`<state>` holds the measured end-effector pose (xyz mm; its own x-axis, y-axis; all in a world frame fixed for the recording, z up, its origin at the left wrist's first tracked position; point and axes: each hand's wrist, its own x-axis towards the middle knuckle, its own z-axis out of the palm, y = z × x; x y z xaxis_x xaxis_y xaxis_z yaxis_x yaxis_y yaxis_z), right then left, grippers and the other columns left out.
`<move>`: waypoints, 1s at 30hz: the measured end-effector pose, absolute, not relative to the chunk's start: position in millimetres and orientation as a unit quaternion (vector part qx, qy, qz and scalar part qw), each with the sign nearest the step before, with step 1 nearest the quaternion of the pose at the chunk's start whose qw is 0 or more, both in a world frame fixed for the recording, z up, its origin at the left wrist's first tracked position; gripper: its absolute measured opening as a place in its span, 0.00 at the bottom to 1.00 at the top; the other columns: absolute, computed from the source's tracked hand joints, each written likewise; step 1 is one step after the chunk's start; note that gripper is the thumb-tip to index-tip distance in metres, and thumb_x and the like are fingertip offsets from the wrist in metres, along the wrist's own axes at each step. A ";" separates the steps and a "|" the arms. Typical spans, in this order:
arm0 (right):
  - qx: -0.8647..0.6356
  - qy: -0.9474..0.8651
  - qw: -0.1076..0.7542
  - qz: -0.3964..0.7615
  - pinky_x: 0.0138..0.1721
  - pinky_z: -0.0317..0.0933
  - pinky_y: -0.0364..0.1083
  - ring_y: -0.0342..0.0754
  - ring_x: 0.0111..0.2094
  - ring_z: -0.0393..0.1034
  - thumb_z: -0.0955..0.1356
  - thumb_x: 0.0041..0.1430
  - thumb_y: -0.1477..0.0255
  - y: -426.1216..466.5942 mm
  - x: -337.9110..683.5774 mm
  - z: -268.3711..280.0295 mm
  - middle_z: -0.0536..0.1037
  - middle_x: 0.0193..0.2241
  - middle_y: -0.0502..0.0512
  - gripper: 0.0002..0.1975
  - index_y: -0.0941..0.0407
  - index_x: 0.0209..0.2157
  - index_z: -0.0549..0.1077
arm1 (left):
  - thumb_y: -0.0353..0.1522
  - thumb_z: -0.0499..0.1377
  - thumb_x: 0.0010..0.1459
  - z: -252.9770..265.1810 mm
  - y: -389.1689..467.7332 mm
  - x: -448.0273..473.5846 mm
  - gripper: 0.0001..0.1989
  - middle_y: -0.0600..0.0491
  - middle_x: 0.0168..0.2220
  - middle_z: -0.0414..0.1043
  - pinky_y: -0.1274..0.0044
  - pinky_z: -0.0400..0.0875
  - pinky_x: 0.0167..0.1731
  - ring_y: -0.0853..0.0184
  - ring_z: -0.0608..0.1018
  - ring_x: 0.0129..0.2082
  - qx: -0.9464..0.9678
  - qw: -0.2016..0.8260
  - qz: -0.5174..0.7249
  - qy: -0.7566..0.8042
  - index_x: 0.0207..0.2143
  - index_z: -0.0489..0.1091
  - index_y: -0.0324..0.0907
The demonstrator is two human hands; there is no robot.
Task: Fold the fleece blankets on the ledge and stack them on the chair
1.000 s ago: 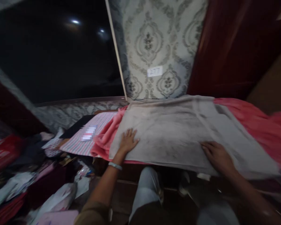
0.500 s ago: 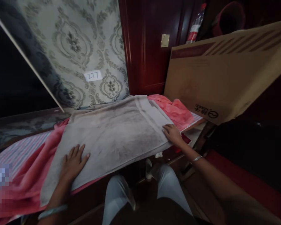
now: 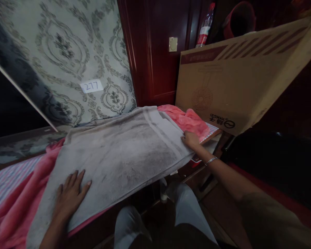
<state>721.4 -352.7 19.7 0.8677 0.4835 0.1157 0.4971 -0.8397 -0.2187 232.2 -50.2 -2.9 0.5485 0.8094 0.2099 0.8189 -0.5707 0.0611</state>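
Observation:
A folded grey plush cloth (image 3: 119, 148) is spread over a pink blanket (image 3: 28, 204). Its right end has a hem-like band, and dark rubbed marks show across its top. My left hand (image 3: 69, 197) lies palm down on the cloth's near left part, fingers spread. At the right edge, my right hand (image 3: 191, 140) has its fingers curled over the border of the cloth; the fingertips are partly hidden. More pink blanket (image 3: 184, 119) bunches up just beyond that hand.
A striped sheet (image 3: 12, 183) covers the surface beneath. A large cardboard box (image 3: 233, 83) leans at the right, with a plastic bottle (image 3: 204, 29) behind it. Patterned wallpaper (image 3: 67, 45) with a "277" label (image 3: 91, 85) and a dark red door panel (image 3: 155, 52) stand behind.
My right hand has gone from lying with its fingers extended on the cloth to curling them at its right edge. My left hand stays flat, and the view has shifted slightly right.

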 end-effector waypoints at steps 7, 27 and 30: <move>-0.960 -0.215 0.178 -0.029 0.42 0.62 0.46 0.54 0.48 0.74 0.58 0.72 0.67 -365.2 725.2 25.6 0.79 0.47 0.64 0.18 0.59 0.54 0.71 | 0.46 0.43 0.62 -3.8 -49.2 230.7 0.36 0.42 0.71 0.53 0.52 0.50 0.66 0.51 0.55 0.71 -0.883 0.024 -0.112 -0.456 0.68 0.58 0.40; -0.924 -0.176 0.339 -0.009 0.34 0.63 0.46 0.51 0.32 0.72 0.70 0.57 0.63 -398.8 737.6 -25.4 0.80 0.34 0.62 0.17 0.62 0.41 0.78 | 0.43 0.55 0.64 -13.0 -147.4 233.7 0.22 0.42 0.58 0.73 0.60 0.71 0.56 0.53 0.74 0.57 -0.963 0.056 -0.210 -0.158 0.55 0.73 0.42; -0.902 -0.168 0.397 0.012 0.30 0.62 0.44 0.48 0.29 0.70 0.72 0.53 0.65 -403.7 739.8 -30.5 0.79 0.32 0.59 0.16 0.62 0.39 0.78 | 0.37 0.53 0.67 -15.7 -146.8 244.4 0.16 0.42 0.52 0.77 0.63 0.74 0.53 0.56 0.77 0.52 -0.954 0.095 -0.254 -0.127 0.50 0.75 0.42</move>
